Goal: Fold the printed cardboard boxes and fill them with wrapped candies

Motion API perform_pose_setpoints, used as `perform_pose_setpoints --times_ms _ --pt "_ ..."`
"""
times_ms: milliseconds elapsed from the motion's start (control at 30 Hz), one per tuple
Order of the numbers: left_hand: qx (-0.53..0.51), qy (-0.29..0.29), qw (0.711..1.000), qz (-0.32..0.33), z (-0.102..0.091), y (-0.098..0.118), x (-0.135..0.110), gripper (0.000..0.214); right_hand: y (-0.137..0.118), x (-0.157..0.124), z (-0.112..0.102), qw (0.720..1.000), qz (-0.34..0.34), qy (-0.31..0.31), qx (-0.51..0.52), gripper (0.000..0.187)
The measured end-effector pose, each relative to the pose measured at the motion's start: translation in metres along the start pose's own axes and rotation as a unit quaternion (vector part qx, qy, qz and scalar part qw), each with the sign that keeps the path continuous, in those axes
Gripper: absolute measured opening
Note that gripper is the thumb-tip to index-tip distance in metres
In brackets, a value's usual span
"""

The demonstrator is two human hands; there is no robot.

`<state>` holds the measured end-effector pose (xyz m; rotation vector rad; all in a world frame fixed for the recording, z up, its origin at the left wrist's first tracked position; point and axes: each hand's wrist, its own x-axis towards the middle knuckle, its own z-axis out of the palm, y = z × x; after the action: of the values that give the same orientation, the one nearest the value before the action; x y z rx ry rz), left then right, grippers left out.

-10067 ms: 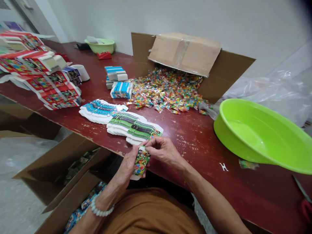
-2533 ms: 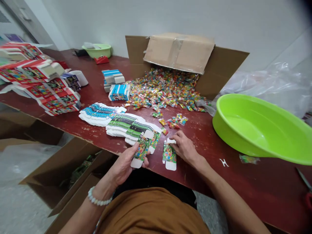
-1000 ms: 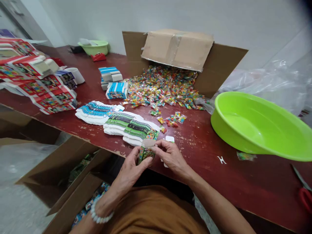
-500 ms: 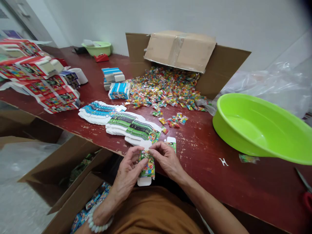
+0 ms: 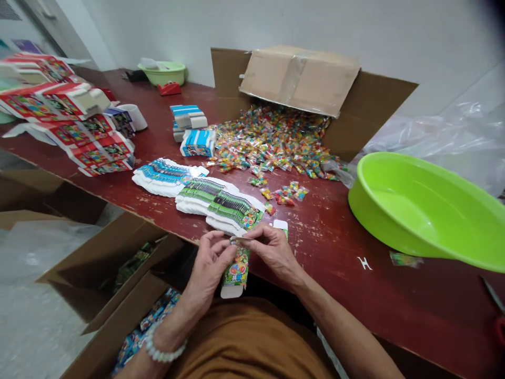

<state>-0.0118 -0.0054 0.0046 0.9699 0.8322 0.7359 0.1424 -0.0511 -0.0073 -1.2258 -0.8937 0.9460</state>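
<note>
Between my hands, at the table's front edge, is a small green printed candy box (image 5: 237, 267) with a white flap hanging out at its near end. My left hand (image 5: 211, 263) is closed on its left side, the thumb lying across the printed face. With thumb and fingers pinched, my right hand (image 5: 274, 250) grips the flap at the far end, which is bent over. Just beyond lies a fanned row of flat green boxes (image 5: 221, 202), joined at its left by flat blue boxes (image 5: 165, 176). Another green box (image 5: 281, 225) lies partly hidden behind my right hand.
Wrapped candies (image 5: 268, 139) spill from a tipped carton (image 5: 295, 76). A green basin (image 5: 426, 210) stands at right, scissors (image 5: 491, 295) near the right edge. Bundled red boxes (image 5: 90, 131) are stacked at left. Open cartons (image 5: 110, 268) with filled boxes sit below the table edge.
The far flap stood upright before; now it is folded over under my right fingers. My left hand keeps its hold on the box. The whole view has shifted slightly.
</note>
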Motion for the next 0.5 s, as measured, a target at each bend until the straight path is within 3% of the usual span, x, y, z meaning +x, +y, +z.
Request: perform_pose_setpoints --times_ms 100,167,300,500 --pt "-0.039 -0.082 0.987 -0.129 0.001 0.003 -0.004 0.048 0.001 -0.003 0.002 1.0 -0.013 -0.016 -0.021 0.019" --pt "-0.039 -0.089 0.98 -0.176 0.003 0.005 -0.006 0.052 -0.001 -0.005 0.004 0.999 0.008 -0.04 -0.03 0.022" --pt "0.013 -0.054 0.984 -0.167 0.005 0.008 -0.004 0.063 -0.011 -0.003 0.008 0.989 0.11 -0.077 0.068 0.026" --pt "0.045 -0.073 0.988 -0.125 0.003 0.009 -0.001 0.078 -0.02 0.007 0.005 0.988 0.129 -0.084 0.027 0.016"
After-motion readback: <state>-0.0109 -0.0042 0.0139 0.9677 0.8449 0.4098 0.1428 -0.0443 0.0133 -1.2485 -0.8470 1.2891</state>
